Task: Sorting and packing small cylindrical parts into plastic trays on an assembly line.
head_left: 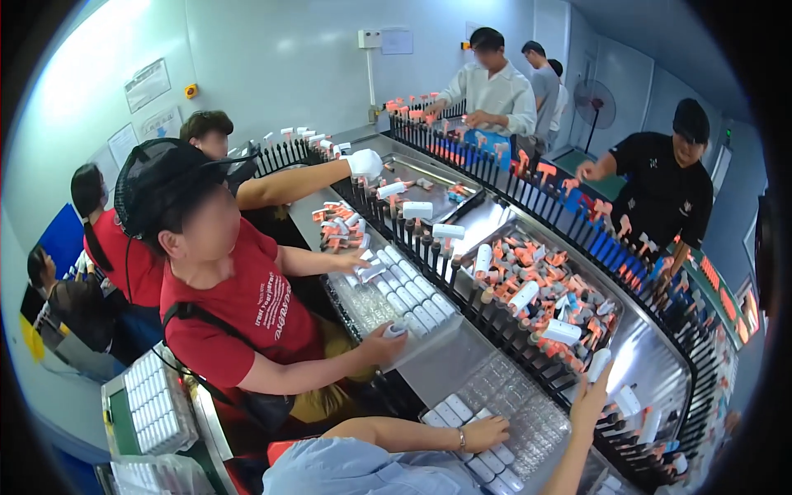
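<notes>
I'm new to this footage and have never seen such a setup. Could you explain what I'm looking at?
There is no machine arm here: a person works bare-handed. The single picture comes from a wide fisheye camera on that person's head, looking down, so straight edges bend near the rim. At the bottom, the wearer's left hand rests over white parts in a clear plastic tray; whether it grips one is hard to tell. The right hand has a white piece at its fingertips, near a row of upright black pegs. On the metal surface beyond lies a pile of orange, grey and white parts. The co-worker in red is someone else, at another tray.
</notes>
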`<state>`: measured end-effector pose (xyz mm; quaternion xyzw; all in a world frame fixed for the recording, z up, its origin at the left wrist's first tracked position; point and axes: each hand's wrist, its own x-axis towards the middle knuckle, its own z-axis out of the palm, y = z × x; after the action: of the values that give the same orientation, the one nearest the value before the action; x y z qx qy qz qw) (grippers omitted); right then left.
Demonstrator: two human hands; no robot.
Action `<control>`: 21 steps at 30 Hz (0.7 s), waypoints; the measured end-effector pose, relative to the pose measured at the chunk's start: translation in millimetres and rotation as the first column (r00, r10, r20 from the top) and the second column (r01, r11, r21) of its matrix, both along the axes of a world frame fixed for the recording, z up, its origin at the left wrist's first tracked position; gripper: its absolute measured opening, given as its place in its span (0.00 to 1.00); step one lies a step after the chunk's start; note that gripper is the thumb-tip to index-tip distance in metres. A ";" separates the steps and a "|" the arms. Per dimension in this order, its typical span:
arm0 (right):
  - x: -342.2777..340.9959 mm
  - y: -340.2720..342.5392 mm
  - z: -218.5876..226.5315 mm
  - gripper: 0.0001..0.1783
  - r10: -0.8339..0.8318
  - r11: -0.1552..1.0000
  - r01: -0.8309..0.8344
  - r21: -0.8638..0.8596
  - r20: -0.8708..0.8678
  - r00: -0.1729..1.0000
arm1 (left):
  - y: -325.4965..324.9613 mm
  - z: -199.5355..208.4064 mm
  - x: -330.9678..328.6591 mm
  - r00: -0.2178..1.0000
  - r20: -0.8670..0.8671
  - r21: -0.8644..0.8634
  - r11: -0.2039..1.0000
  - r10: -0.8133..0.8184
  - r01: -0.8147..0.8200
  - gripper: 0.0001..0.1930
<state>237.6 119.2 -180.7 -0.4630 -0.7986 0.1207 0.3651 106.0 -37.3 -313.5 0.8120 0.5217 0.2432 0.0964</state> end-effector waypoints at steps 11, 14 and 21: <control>122.1 -138.7 -107.6 0.11 0.386 0.892 -0.245 -0.379 0.358 0.851 | 38.8 -25.4 -10.8 0.983 -0.126 0.020 0.991 0.137 -0.136 0.10; 107.0 -135.3 -121.4 0.15 0.322 0.911 -0.150 -0.383 0.437 0.840 | 42.8 -24.4 -23.2 0.995 -0.038 0.090 0.992 0.093 -0.089 0.11; 99.1 -135.4 -125.7 0.16 0.240 0.929 -0.010 -0.371 0.580 0.778 | 42.9 1.1 -23.9 0.992 -0.110 -0.161 0.983 0.066 -0.083 0.15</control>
<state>336.7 -16.2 -306.4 -0.4787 -0.8688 0.1264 -0.0119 82.1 5.5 -312.4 0.7927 0.5744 0.1600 0.1269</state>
